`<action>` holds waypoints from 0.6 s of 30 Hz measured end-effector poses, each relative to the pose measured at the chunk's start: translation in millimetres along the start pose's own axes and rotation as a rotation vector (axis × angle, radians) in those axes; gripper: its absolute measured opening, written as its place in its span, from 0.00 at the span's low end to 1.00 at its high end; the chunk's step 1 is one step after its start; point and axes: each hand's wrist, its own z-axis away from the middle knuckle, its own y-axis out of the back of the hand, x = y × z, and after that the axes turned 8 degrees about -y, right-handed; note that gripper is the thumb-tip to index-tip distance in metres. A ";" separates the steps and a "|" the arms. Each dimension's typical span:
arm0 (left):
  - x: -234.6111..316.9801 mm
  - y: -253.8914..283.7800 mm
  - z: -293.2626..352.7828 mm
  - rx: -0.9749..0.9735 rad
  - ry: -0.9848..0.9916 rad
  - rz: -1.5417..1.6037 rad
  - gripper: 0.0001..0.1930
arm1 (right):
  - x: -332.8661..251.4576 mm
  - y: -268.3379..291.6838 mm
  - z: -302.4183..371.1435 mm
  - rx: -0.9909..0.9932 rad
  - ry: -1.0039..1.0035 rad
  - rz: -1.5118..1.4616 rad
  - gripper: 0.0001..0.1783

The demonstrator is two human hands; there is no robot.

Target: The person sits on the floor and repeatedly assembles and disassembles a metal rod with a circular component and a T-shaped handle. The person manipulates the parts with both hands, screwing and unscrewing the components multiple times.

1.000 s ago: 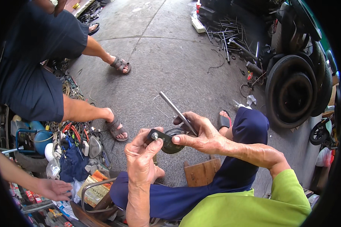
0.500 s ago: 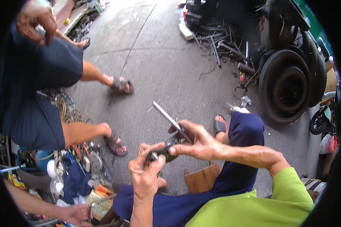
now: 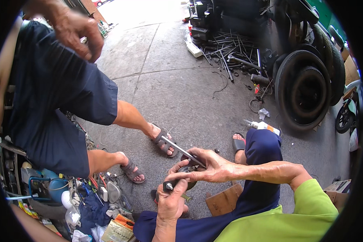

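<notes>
In front of my lap, both hands are closed around a small dark metal part [image 3: 168, 186], which has a bright bolt standing out of it. My left hand [image 3: 171, 201] pinches its bolt end between thumb and fingers. Against its other side presses my right hand [image 3: 213, 166], which also grips a long, straight metal rod [image 3: 175, 147]. The rod slants up and left, past another person's sandal [image 3: 165, 142] in the picture. Fingers hide much of the dark part and the rod's lower end.
At the left stands a person in dark shorts [image 3: 48, 80], one hand [image 3: 78, 34] hanging near. Tools, cloth [image 3: 93, 211] and bags clutter the lower left. A cardboard piece [image 3: 225, 200] lies by my legs, a white bottle [image 3: 268, 128] beyond my knee, and a wheel [image 3: 304, 90] and metal bars [image 3: 234, 52] farther off.
My hands, still holding the part and the rod, appear lower and farther right. The person at the left now stands closer, and the other hand at the lower left has left view.
</notes>
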 end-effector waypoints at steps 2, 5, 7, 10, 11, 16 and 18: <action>-2.3 1.5 -1.3 -0.001 0.030 -0.012 0.11 | 5.5 0.5 -0.7 0.000 0.004 0.004 0.43; -4.5 -1.9 -2.1 0.050 0.037 -0.060 0.17 | 14.8 1.9 -7.0 0.064 -0.004 0.106 0.42; -5.2 5.3 -3.7 0.081 0.033 -0.050 0.18 | 1.0 -0.9 -8.1 0.084 -0.083 0.207 0.43; 0.9 6.3 -13.6 0.130 -0.006 -0.105 0.17 | -3.7 -1.6 -6.7 0.197 -0.130 0.246 0.39; 1.6 9.2 -20.0 0.170 -0.036 -0.112 0.17 | -5.3 -1.9 -4.6 0.209 -0.167 0.197 0.37; 25.7 13.6 -45.0 0.302 -0.142 0.209 0.18 | -8.7 -7.7 1.9 0.236 -0.172 0.271 0.23; 35.3 11.1 -43.1 0.285 -0.181 0.320 0.19 | -13.5 -15.1 9.1 0.263 -0.154 0.281 0.21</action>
